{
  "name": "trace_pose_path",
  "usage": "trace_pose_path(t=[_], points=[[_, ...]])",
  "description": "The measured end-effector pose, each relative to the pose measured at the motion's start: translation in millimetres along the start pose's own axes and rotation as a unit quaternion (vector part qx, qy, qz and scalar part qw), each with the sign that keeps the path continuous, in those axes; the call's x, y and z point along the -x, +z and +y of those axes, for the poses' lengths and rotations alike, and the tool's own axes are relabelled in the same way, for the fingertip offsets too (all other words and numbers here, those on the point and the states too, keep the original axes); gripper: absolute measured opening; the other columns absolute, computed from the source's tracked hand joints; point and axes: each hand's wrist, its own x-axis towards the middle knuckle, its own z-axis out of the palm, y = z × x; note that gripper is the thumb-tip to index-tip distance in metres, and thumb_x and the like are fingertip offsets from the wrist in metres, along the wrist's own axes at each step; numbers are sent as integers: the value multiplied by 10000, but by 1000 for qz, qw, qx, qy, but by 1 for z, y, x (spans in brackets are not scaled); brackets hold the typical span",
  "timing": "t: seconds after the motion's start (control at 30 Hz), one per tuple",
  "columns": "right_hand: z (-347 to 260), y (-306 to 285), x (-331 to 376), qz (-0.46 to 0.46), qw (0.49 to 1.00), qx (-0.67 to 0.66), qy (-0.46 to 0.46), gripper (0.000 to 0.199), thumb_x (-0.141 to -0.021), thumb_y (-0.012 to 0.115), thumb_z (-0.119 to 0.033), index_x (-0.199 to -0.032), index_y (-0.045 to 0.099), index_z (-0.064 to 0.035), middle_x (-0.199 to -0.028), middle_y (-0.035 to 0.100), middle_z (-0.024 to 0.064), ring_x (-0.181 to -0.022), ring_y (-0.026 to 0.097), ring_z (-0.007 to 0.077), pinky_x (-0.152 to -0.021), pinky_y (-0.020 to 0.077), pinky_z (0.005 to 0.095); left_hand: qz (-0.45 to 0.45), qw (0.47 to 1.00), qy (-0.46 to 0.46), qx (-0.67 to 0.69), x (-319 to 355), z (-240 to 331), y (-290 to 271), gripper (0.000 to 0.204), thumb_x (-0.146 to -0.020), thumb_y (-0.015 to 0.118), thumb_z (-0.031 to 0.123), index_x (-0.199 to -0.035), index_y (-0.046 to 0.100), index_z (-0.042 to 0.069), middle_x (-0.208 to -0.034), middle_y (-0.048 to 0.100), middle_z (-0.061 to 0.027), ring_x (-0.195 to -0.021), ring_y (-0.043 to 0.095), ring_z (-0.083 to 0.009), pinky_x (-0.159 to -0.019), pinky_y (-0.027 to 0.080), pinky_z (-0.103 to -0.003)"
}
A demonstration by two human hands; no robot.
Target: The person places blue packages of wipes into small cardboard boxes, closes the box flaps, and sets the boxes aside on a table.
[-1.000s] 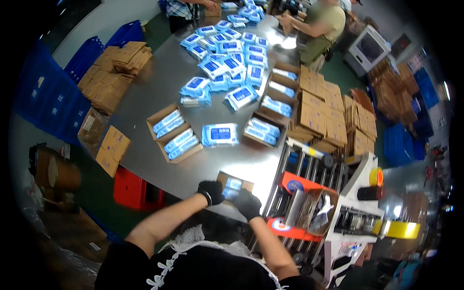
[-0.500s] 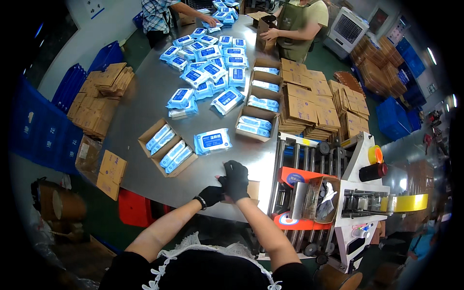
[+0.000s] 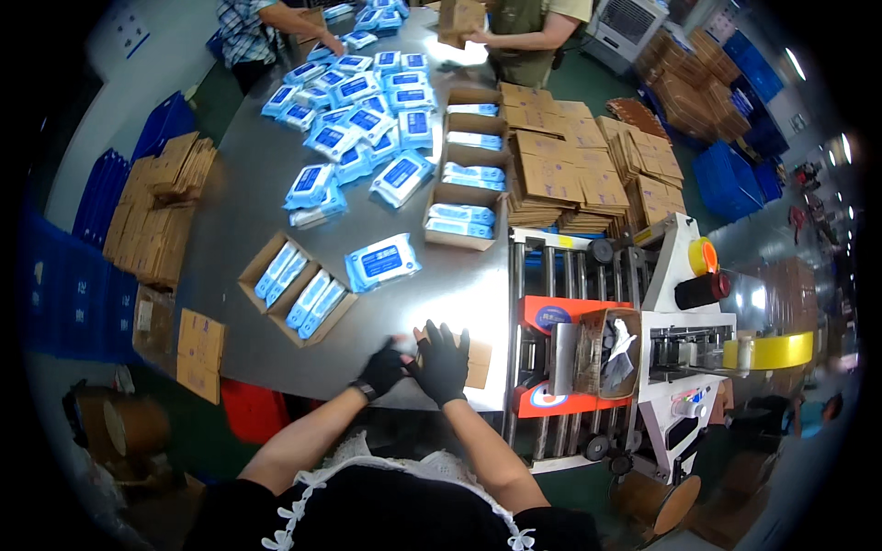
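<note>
Both my hands wear black gloves and are close together over the near edge of the metal table. My right hand (image 3: pixel 440 365) is spread with its fingers pointing away from me, holding nothing. Beside it my left hand (image 3: pixel 379 369) has its thumb and fingers apart, the tips blurred and close to the right thumb. A flat piece of cardboard (image 3: pixel 479 364) lies just right of my right hand, partly covered by it. Beyond my hands rest a blue and white pack of wipes (image 3: pixel 383 263) and an open carton (image 3: pixel 318 336) with wipe packs standing in two compartments.
Loose wipe packs (image 3: pixel 365 123) are heaped farther up the table (image 3: pixel 241 197). A row of filled cartons (image 3: pixel 465 241) lines its right edge. Flattened cartons (image 3: pixel 551 170) are stacked beyond. A roller conveyor with a taping machine (image 3: pixel 675 323) stands right. Two co-workers stand at the far end.
My hands have drawn slightly apart, and my right fingers have spread out. At the far end, a co-worker has raised a carton. The whole view has shifted a little.
</note>
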Motion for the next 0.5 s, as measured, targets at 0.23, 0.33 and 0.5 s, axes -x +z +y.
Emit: trace_pose_path(t=[0.23,0.33,0.5], points=[[86,-41,16,-17,999,29,-29,540,-733,654,-330,-1237,541,-174,-1347,486,81,-1278,404,299,-1102,159,603,164,911,-215,-312,8,-17,-132,355,-749,701,255,-1017,603,44,-1017,593,-156,-977,567,-333,-837,450,-441],[123,-48,32,19,999,43,-13,493,-728,633,-319,-1184,545,-154,-1321,501,87,-1257,423,296,-1106,162,606,98,918,-199,-329,8,-8,-121,162,-792,631,231,-841,609,78,-839,602,-116,-829,592,-318,-718,468,-441],[104,-45,43,105,993,49,13,437,-751,649,-272,-1107,535,-48,-1221,530,196,-1158,494,351,-998,343,533,51,972,-81,-214,29,28,-79,149,-804,608,255,-782,642,112,-787,625,-113,-761,611,-303,-675,467,-445]])
